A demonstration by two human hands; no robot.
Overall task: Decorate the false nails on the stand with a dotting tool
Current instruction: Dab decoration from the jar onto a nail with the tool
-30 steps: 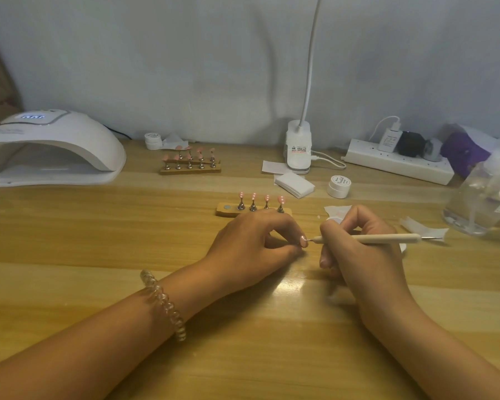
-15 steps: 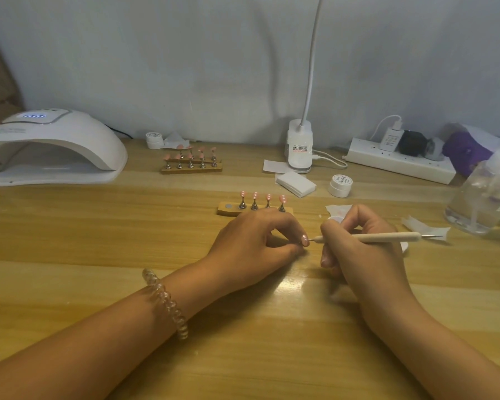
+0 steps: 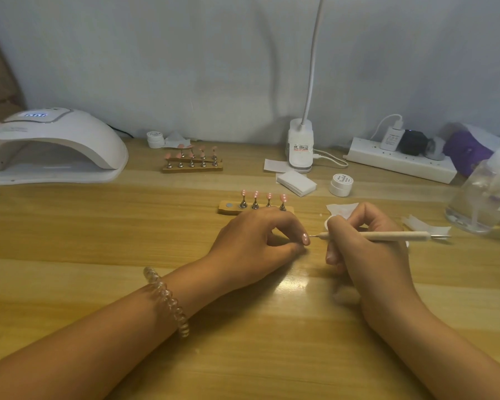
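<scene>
false nails (image 3: 256,194) — pink, seemingly white-dotted | dotting tool (image 3: 387,235) — pale wood | table (image 3: 98,241) tan

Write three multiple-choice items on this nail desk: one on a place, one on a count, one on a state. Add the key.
1. Where on the table does the nail lamp stand?
A) far left
B) far right
C) between the hands

2. How many pink nails stand on the near stand?
A) two
B) four
C) six

3. What is the right hand doing?
A) lying flat and open
B) gripping the dotting tool
C) lifting the stand

Key:
1 A: the lamp sits at the table's left edge.
2 B: four holders carry nails, and the spot at the stand's left end is bare.
3 B: its fingers curl round the tool, whose tip is at the pinched nail in the left hand.
</scene>
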